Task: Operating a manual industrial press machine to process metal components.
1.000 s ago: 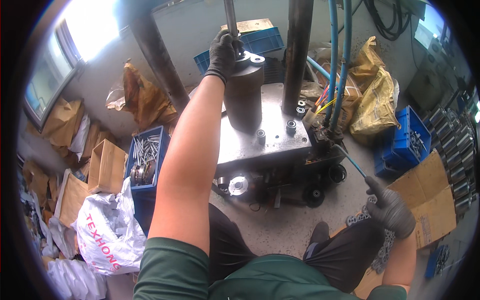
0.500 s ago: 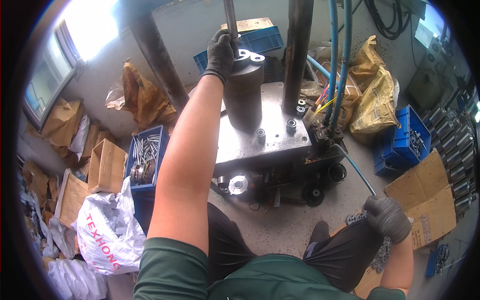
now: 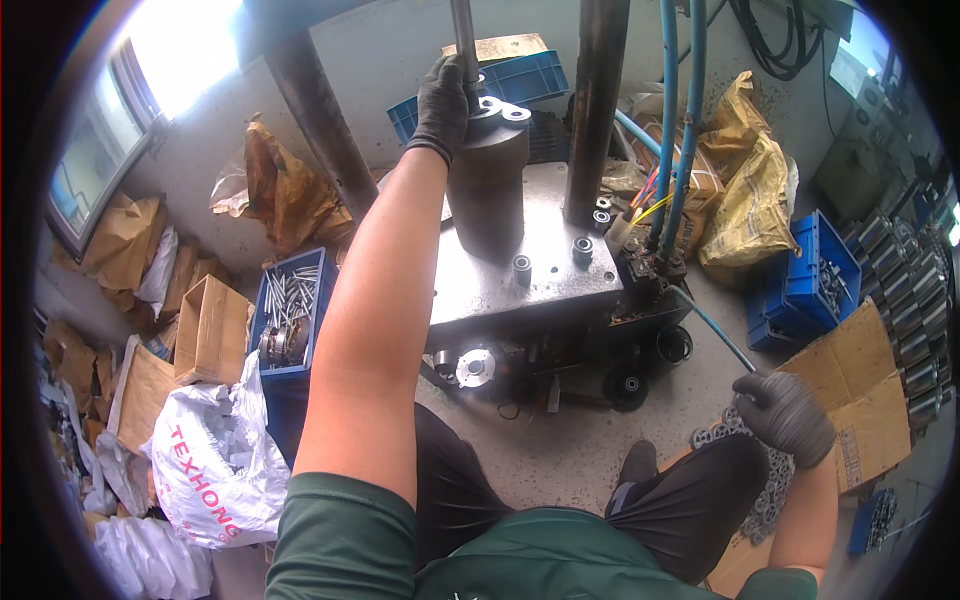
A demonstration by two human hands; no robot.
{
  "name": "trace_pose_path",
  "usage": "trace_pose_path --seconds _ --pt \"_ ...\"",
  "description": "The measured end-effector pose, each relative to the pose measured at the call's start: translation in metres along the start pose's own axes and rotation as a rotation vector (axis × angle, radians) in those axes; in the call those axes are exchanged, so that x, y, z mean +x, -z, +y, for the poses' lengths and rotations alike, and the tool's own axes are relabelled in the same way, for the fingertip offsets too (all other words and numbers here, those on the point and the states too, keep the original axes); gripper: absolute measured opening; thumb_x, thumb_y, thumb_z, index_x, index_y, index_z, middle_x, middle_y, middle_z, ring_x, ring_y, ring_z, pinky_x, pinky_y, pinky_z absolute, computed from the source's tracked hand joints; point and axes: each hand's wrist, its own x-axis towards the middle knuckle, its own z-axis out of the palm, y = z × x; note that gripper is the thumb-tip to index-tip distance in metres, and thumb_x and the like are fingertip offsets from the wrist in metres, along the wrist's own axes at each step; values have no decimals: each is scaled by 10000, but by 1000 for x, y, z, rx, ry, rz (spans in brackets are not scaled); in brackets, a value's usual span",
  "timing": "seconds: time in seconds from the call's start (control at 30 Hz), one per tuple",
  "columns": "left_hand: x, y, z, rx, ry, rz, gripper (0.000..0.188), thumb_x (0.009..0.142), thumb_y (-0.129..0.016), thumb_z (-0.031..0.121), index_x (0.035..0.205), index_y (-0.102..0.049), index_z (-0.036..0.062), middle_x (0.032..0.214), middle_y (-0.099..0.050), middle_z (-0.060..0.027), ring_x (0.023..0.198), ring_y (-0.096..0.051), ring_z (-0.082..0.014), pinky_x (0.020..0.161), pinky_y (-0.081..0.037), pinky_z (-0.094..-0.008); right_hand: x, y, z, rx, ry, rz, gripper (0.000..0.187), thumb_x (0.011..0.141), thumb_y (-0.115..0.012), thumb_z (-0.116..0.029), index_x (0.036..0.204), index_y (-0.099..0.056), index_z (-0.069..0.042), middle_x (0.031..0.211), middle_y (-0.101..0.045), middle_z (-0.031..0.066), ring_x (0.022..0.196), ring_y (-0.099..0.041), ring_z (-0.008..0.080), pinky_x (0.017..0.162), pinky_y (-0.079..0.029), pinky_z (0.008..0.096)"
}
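Observation:
My left hand point(image 3: 441, 108), in a dark grey glove, is closed round the lower part of an upright metal rod point(image 3: 463, 35). Flat silver link pieces with round holes point(image 3: 515, 114) lie beside it on top of a dark steel cylinder point(image 3: 488, 200). The cylinder stands on a thick, shiny steel plate point(image 3: 560, 285) of a press. Low on the right, my gloved right hand point(image 3: 788, 418) is closed on the end of a slim lever point(image 3: 715, 328), which runs up to a valve block point(image 3: 655, 268). The rod's foot is partly hidden by my left fingers.
Dark columns point(image 3: 597, 110) rise from the plate, with blue hoses point(image 3: 692, 120) to the right. Small bushings point(image 3: 522, 269) stand on the plate. A blue bin of metal pins point(image 3: 325, 300) is left; blue crates point(image 3: 810, 275) and flattened cardboard point(image 3: 850, 385) are right. Rings lie by my right knee.
My right hand has moved slightly up and to the right, and the lever's end has risen with it. My left hand stays on the rod, nearly still.

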Motion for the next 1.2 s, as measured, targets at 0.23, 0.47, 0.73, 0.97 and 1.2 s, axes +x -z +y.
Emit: trace_pose_path --seconds 0.23,0.47,0.73,0.97,1.2 --pt "-4 1 1 82 -6 -11 393 1083 -596 437 1082 -696 58 828 -657 -26 685 -632 -121 605 -518 -280 -4 1 3 -88 73 5 249 888 -686 -172 1073 -775 -31 986 -750 211 921 -738 376 848 -581 465" --pt "-13 -7 6 54 -19 -25 389 1098 -582 430 995 -656 62 764 -606 -13 637 -588 -118 580 -522 -289 -6 -3 6 122 -38 73 271 877 -692 -175 1092 -779 -35 984 -749 216 904 -736 387 854 -586 476" --pt "-16 -5 9 68 -20 -40 404 1106 -569 433 948 -631 66 736 -577 -7 617 -560 -110 583 -534 -296 -4 3 1 99 -29 40 311 879 -673 -178 1121 -773 -10 961 -751 218 897 -735 393 847 -587 467" --pt "-15 -8 7 58 -10 -36 393 1105 -572 420 997 -654 51 748 -589 -14 627 -591 -113 587 -557 -289 -3 -1 9 75 -33 -28 312 888 -663 -186 1116 -767 -1 992 -749 230 907 -736 391 853 -586 468" --pt "-13 -3 7 82 -24 -46 381 1108 -573 399 1014 -663 40 761 -598 -17 628 -597 -115 586 -570 -293 -4 5 4 -73 2 -84 279 901 -664 -134 1138 -764 -28 1024 -744 214 931 -732 390 855 -581 458"
